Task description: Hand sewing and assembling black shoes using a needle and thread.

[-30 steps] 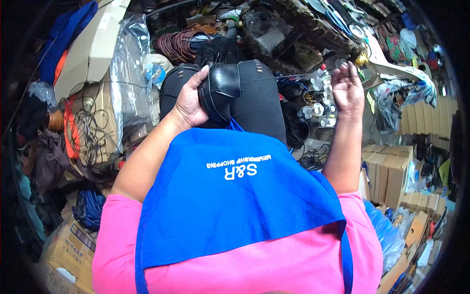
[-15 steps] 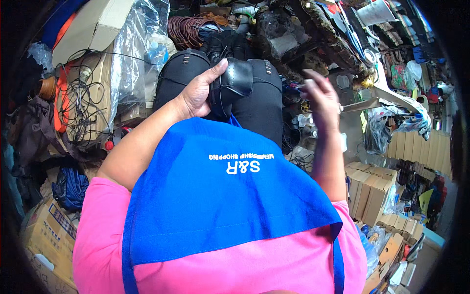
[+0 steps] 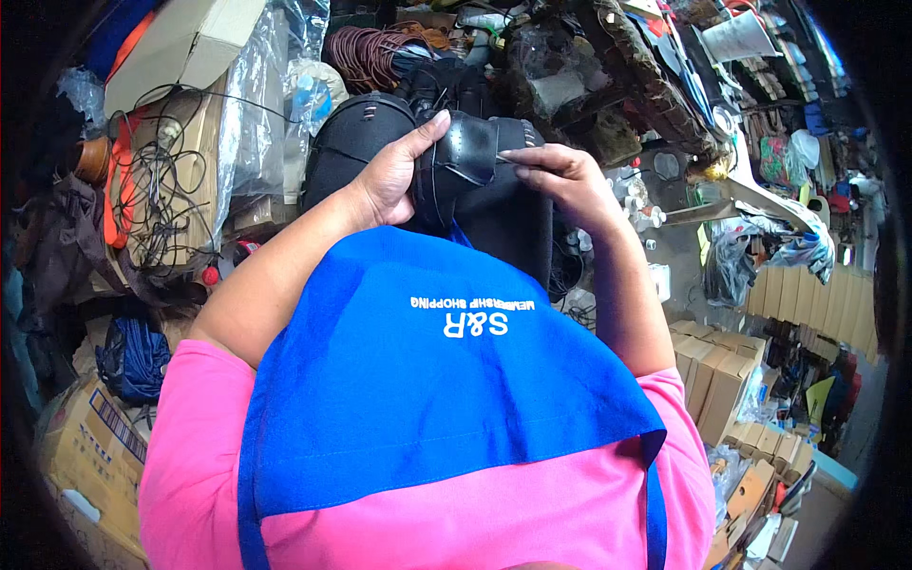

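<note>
A glossy black leather-like piece [image 3: 470, 144] with a row of small holes rests over my lap, between my dark-clad knees. My left hand [image 3: 391, 173] is closed on its left side, thumb on top. Just off its right edge, my right hand [image 3: 572, 182] is in a pinch, the fingertips pressed together and pointing left. A small thin tip seems to stick out from the pinch, too fine to name. A thin pale strand curves along the lower left edge of the piece. The fingers of my left hand are partly hidden beneath it.
Coiled brownish cord [image 3: 366, 55] lies beyond my knees. Tangled black wire [image 3: 161, 176] hangs over cardboard on the left, beside clear plastic sheeting [image 3: 255, 133]. To the right stand small white containers [image 3: 641, 204], a pale curved frame [image 3: 750, 180] and stacked cardboard boxes [image 3: 712, 375].
My right hand has come left and inward from beside my right knee to the right edge of the black piece, its fingers now pinched. My left hand keeps its hold.
</note>
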The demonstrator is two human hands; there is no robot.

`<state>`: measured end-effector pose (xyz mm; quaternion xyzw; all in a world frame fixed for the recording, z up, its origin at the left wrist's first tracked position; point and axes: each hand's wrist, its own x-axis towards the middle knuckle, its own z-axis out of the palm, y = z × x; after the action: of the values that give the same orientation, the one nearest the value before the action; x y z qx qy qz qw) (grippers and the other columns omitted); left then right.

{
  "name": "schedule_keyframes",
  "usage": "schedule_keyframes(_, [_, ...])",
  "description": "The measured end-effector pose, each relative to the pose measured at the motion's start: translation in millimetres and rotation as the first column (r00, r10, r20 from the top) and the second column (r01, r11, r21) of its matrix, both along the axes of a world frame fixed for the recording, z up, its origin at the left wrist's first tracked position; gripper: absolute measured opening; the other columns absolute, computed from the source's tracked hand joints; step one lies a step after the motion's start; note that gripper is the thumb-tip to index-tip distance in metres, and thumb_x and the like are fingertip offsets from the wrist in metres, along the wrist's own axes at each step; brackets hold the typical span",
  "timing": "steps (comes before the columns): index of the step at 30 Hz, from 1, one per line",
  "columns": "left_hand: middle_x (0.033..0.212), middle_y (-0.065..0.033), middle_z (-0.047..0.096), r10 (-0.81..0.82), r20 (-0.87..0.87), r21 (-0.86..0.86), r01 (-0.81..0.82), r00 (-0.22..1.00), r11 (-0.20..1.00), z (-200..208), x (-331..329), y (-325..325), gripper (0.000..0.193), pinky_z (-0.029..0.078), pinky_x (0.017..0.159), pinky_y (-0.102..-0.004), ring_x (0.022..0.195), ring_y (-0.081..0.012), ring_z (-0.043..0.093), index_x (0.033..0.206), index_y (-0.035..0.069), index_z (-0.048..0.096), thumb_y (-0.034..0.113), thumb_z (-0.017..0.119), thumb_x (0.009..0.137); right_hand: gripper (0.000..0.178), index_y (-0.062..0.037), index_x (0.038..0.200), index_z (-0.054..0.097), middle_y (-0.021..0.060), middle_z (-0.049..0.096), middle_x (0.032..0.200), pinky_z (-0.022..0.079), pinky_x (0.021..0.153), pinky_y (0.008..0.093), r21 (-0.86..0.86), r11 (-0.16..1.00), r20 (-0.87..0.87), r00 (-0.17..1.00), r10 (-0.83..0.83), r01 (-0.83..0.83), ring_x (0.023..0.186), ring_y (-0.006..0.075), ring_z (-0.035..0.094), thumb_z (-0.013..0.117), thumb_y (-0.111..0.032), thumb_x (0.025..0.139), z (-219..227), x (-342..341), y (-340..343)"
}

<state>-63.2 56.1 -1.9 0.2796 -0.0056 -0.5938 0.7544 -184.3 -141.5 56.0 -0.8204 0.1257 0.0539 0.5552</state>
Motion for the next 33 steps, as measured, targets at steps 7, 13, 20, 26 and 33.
schedule_keyframes(7, [0.106, -0.0126, 0.065, -0.016, -0.007, -0.018, 0.016, 1.000, 1.000, 1, -1, -2, 0.044, 0.053, 0.086, -0.0373, 0.095, -0.0205, 0.064, 0.117, 0.004, 0.056, 0.041, 0.049, 0.094, 0.021, -0.0043, 0.102, 0.069, 0.0031, 0.067, 0.089, 0.047, 0.081, 0.0270, -0.015, 0.984, 0.015, 0.984, 0.175, -0.175, 0.086, 0.0115, 0.060, 0.066, -0.006, 0.081, -8, 16, -1])
schedule_keyframes(13, [0.102, -0.0106, 0.066, -0.011, 0.002, -0.001, 0.011, 1.000, 1.000, 1, -2, -2, 0.043, 0.054, 0.081, -0.0349, 0.089, -0.0181, 0.065, 0.113, 0.004, 0.057, 0.042, 0.051, 0.093, 0.015, -0.0031, 0.094, 0.068, 0.0014, 0.059, 0.084, 0.044, 0.080, 0.0276, -0.057, 0.940, 0.046, 0.939, 0.340, -0.337, 0.086, 0.0137, 0.055, 0.065, -0.004, 0.079, -5, 31, -7])
schedule_keyframes(20, [0.098, -0.0084, 0.067, -0.019, 0.021, 0.025, 0.018, 1.000, 1.000, 2, -2, -3, 0.042, 0.054, 0.078, -0.0319, 0.084, -0.0161, 0.066, 0.109, 0.005, 0.059, 0.043, 0.053, 0.092, 0.011, -0.0040, 0.089, 0.068, 0.0003, 0.054, 0.082, 0.041, 0.079, 0.0259, -0.033, 0.925, 0.096, 0.920, 0.379, -0.378, 0.084, 0.0132, 0.051, 0.065, -0.003, 0.078, -16, 39, -13])
schedule_keyframes(26, [0.096, -0.0079, 0.067, -0.004, 0.044, 0.050, 0.002, 0.999, 0.999, 2, -2, -4, 0.041, 0.054, 0.077, -0.0306, 0.082, -0.0155, 0.066, 0.109, 0.005, 0.059, 0.042, 0.054, 0.092, 0.014, -0.0057, 0.090, 0.071, -0.0007, 0.055, 0.080, 0.042, 0.077, 0.0254, -0.007, 0.936, 0.101, 0.931, 0.352, -0.353, 0.083, 0.0111, 0.051, 0.066, -0.002, 0.077, -24, 43, -7])
schedule_keyframes(33, [0.092, -0.0061, 0.066, -0.010, 0.099, 0.120, -0.002, 0.995, 0.993, 4, -2, -7, 0.038, 0.054, 0.076, -0.0291, 0.078, -0.0143, 0.065, 0.107, 0.005, 0.059, 0.040, 0.054, 0.092, 0.016, -0.0046, 0.093, 0.071, -0.0005, 0.062, 0.081, 0.045, 0.076, 0.0249, 0.072, 0.949, 0.094, 0.950, 0.299, -0.306, 0.079, 0.0098, 0.055, 0.068, -0.004, 0.077, -26, 41, 1])
